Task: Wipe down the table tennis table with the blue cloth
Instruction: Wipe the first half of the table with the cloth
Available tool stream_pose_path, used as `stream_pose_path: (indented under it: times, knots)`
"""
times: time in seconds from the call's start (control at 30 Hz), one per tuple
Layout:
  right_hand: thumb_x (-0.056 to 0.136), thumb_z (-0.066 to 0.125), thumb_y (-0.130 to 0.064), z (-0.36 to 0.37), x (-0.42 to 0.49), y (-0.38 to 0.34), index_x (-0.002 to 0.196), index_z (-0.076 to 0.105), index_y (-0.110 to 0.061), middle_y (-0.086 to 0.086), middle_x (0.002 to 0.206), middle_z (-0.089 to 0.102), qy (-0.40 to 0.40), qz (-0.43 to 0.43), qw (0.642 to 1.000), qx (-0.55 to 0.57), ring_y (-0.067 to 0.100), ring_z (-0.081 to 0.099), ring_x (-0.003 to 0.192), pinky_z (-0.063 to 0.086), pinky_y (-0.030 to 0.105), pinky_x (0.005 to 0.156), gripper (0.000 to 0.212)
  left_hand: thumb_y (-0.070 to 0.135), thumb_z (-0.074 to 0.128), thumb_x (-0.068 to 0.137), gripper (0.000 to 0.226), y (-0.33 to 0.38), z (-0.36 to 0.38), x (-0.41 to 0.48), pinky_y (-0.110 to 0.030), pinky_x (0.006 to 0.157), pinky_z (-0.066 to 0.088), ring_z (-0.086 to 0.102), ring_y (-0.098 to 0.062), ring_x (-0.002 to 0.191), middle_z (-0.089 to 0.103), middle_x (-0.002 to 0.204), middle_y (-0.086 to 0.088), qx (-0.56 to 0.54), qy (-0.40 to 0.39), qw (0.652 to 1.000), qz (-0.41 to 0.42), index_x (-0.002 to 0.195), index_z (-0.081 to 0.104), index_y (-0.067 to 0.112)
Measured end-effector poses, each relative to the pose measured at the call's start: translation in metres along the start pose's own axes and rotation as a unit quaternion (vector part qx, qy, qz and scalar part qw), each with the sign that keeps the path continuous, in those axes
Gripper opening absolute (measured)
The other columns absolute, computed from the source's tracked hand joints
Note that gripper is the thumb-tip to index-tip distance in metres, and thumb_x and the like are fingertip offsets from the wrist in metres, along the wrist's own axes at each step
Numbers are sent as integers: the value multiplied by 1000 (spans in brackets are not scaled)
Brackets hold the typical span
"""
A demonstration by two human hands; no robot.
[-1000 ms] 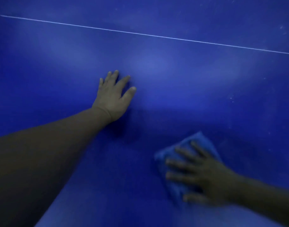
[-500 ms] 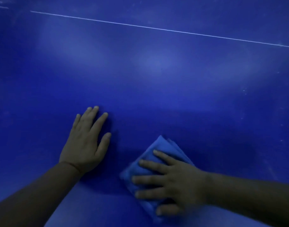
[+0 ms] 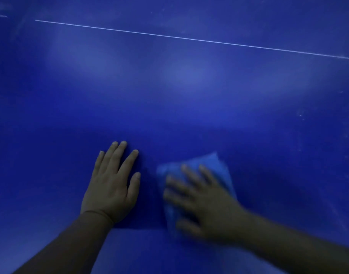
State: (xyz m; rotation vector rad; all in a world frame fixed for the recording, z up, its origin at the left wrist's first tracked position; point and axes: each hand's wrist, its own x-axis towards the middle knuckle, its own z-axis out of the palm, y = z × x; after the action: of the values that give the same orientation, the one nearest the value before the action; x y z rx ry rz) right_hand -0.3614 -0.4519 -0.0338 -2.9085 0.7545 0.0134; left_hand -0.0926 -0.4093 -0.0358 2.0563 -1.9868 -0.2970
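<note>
Head view: left hand (image 3: 112, 186) lies flat on the blue bench (image 3: 189, 95), fingers straight and pointing away, holding nothing. Right hand (image 3: 205, 202) presses flat on the folded blue cloth (image 3: 215, 167) with fingers spread, aimed far-left. Hands are just beside each other, not touching. The cloth is blurred; its long axis seems to run near to far, and its far corner points toward the white line (image 3: 189, 38).

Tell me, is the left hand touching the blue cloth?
Apart. The head view shows bare table between the left hand and the blue cloth under the right hand.
</note>
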Motion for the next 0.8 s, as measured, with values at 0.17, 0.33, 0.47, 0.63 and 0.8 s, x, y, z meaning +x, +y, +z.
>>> stream_pose_path:
  times: [0.17,0.33,0.47,0.63,0.8]
  knots:
    - [97,35,-65,-6,1,62,149,40,-35,-1,160,37,-1,-32,999,6,37,31,147,29,60,113,61,38,34,100,57,0,1,0,-45,125,7,23,-33,151,34,159,-16,8,-8,1000,0,146,49,8]
    - [88,15,-76,-44,60,256,156,30,-30,1,166,23,40,456,889,2,37,20,151,19,61,118,83,39,33,101,57,-2,1,0,-43,126,4,21,-33,151,33,159,-16,13,-9,1000,2,147,48,8]
    - [96,23,-64,-39,77,230,157,28,-27,3,167,20,60,514,856,9,39,15,152,15,63,118,72,39,34,99,58,-1,1,0,-45,125,6,21,-33,151,33,159,-16,16,-12,1000,-3,146,48,8]
    - [96,36,-62,-3,39,40,152,40,-31,0,162,32,5,39,999,9,40,23,150,20,63,116,64,38,35,98,58,-1,1,1,-48,124,10,24,-35,150,35,158,-18,31,-15,999,0,145,50,7]
    - [96,17,-75,-15,60,132,151,40,-32,3,159,38,27,100,994,-26,46,31,145,29,64,111,74,39,33,100,58,-2,0,1,-50,123,11,21,-33,152,32,160,-16,38,-21,999,-3,147,47,9]
